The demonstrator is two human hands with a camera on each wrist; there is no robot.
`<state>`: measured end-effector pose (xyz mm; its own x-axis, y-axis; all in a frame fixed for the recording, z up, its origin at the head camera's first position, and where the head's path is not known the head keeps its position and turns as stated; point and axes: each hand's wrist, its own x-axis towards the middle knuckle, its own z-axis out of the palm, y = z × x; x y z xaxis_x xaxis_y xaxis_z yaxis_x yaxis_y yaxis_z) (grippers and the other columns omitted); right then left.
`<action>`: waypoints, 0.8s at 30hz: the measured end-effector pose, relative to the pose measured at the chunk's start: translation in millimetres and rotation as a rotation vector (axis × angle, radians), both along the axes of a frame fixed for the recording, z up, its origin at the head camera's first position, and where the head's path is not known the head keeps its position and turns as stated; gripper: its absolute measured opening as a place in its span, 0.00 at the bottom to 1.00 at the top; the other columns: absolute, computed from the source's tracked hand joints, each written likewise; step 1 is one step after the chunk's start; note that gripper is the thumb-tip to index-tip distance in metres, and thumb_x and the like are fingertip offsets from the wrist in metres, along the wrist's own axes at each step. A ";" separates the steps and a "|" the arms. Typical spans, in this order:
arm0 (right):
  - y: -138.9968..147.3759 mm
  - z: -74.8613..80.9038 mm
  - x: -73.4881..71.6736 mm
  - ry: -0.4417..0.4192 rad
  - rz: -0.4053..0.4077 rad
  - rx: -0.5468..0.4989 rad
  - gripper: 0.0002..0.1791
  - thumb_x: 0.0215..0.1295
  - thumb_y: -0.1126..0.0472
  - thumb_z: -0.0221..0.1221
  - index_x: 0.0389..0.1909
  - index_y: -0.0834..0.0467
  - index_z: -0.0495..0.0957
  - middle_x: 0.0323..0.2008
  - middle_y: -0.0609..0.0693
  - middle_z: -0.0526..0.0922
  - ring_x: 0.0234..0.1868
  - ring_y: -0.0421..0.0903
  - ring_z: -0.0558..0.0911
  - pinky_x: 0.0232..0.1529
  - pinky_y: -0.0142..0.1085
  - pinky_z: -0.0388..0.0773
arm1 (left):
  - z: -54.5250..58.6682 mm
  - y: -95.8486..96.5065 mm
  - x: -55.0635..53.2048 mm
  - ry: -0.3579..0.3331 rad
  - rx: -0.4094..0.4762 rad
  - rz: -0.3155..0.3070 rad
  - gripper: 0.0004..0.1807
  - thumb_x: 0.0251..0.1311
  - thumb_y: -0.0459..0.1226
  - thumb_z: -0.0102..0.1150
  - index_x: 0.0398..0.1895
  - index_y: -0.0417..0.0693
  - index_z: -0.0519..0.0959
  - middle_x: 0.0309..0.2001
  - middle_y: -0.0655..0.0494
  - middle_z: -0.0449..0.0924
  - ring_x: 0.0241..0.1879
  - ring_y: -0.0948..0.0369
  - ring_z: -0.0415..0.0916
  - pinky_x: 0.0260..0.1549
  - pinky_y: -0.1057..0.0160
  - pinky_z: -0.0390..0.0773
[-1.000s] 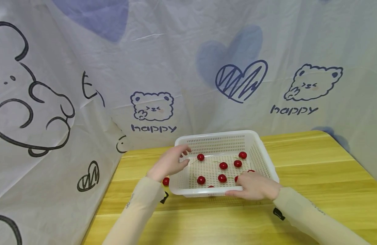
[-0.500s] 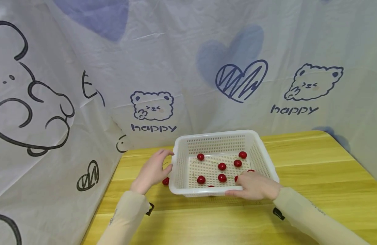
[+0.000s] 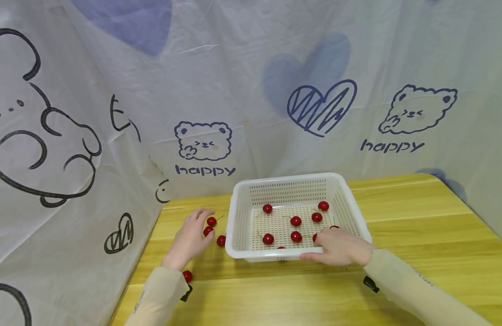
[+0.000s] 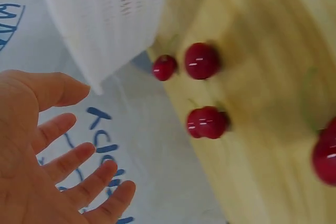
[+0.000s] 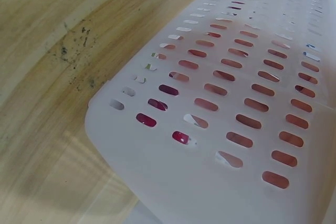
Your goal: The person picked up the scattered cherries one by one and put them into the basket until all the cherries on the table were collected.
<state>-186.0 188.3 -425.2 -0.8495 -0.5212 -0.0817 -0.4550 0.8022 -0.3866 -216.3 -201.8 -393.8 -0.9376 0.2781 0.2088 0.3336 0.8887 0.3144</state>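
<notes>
In the head view my left hand [image 3: 190, 239] is over the table left of the white plastic basket [image 3: 230, 217], fingers slightly bent and holding nothing. Close to its fingertips lie red cherries [image 3: 211, 221], and another cherry [image 3: 187, 276] sits beside the wrist. The left wrist view has the hand [image 4: 52, 150] with fingers spread apart from the cherries [image 4: 202, 61]. My right hand [image 3: 340, 246] grips the basket's front rim, thumb outside and fingers inside. Skin shows through the slots of the basket wall [image 5: 157, 182] in the right wrist view. Several cherries [image 3: 296, 236] lie inside the basket.
The basket stands on a yellow wood-grain table [image 3: 418, 226]. A printed white cloth [image 3: 255, 113] hangs behind the table and along its left side. Another stemmed cherry [image 3: 221, 241] lies right against the basket's left side.
My left hand has moved left from over the basket's left rim to the cherries on the table, uncovering several of them. One cherry inside shifted slightly left. My right hand has stayed on the rim.
</notes>
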 end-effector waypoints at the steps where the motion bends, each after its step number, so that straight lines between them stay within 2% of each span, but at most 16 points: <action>1: 0.1 0.1 0.0 0.000 0.000 0.000 0.32 0.63 0.23 0.50 0.13 0.44 0.64 0.12 0.36 0.61 0.14 0.33 0.59 0.17 0.29 0.58 | -3.4 -1.5 0.2 -0.021 -0.008 0.008 0.29 0.61 0.35 0.63 0.66 0.42 0.72 0.67 0.40 0.70 0.65 0.40 0.70 0.61 0.38 0.74; 9: 0.2 1.4 1.0 -0.002 0.005 -0.009 0.33 0.63 0.24 0.50 0.12 0.44 0.63 0.11 0.36 0.60 0.13 0.33 0.58 0.16 0.28 0.58 | -25.4 -10.4 4.1 -0.176 -0.053 0.057 0.32 0.63 0.37 0.62 0.71 0.46 0.68 0.73 0.37 0.62 0.66 0.34 0.67 0.59 0.34 0.74; 14: -0.2 1.9 0.9 0.005 0.002 0.004 0.32 0.63 0.24 0.50 0.13 0.44 0.64 0.12 0.36 0.61 0.14 0.33 0.59 0.17 0.29 0.59 | -34.6 -13.8 4.9 -0.248 -0.077 0.055 0.34 0.64 0.39 0.61 0.74 0.47 0.65 0.75 0.32 0.57 0.66 0.28 0.65 0.60 0.30 0.71; 20: -0.1 1.9 1.4 0.008 0.012 -0.003 0.32 0.64 0.24 0.51 0.13 0.44 0.64 0.12 0.36 0.60 0.14 0.34 0.59 0.17 0.29 0.58 | -42.9 -11.0 6.3 -0.305 -0.102 0.035 0.34 0.63 0.40 0.63 0.72 0.45 0.67 0.74 0.33 0.60 0.66 0.30 0.67 0.62 0.32 0.70; 24: 0.1 0.5 1.0 0.009 0.015 -0.008 0.33 0.64 0.24 0.51 0.12 0.44 0.63 0.12 0.36 0.59 0.13 0.33 0.58 0.17 0.28 0.57 | -47.1 -7.2 7.5 -0.333 -0.088 0.017 0.33 0.63 0.41 0.64 0.72 0.45 0.68 0.74 0.35 0.62 0.68 0.33 0.67 0.64 0.33 0.69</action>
<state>-185.0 188.4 -424.7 -0.8422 -0.5345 -0.0699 -0.4705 0.7921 -0.3889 -208.9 -209.0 -441.0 -0.9548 0.2653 -0.1340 0.2104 0.9218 0.3256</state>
